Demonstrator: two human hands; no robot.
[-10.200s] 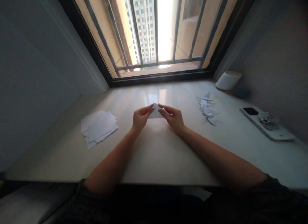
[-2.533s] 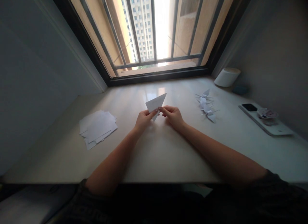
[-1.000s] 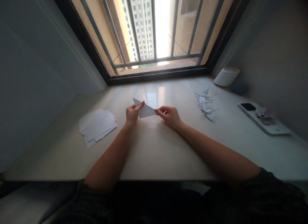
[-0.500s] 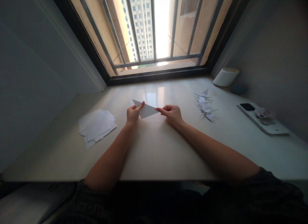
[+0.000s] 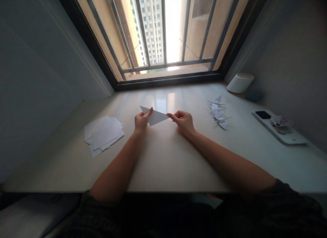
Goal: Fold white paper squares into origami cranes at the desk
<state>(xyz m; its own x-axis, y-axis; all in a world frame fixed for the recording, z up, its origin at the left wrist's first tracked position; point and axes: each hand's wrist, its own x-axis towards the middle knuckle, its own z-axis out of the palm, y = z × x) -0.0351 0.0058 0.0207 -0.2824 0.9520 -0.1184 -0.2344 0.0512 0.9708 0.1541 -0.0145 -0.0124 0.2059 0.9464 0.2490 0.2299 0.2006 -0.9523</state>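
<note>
A folded white sheet of paper [image 5: 157, 118], triangular in outline, is held between my hands over the middle of the table. My left hand [image 5: 142, 121] is closed on its left part, the thumb lying on top and the other fingers mostly hidden underneath. At the right corner, my right hand [image 5: 183, 120] pinches the paper between thumb and forefinger, with its remaining fingers curled in. One pointed corner sticks out past my left thumb toward the window.
A loose stack of white paper sheets [image 5: 104, 134] lies left of my hands. Several folded paper cranes [image 5: 218, 113] sit in a row to the right. Farther right is a phone [image 5: 278, 127] with a round object on it. A white cylindrical object [image 5: 240, 83] stands near the barred window [image 5: 166, 83].
My right fingertips have shifted very slightly along the paper's right corner. My left hand keeps its hold, and the view has moved a touch.
</note>
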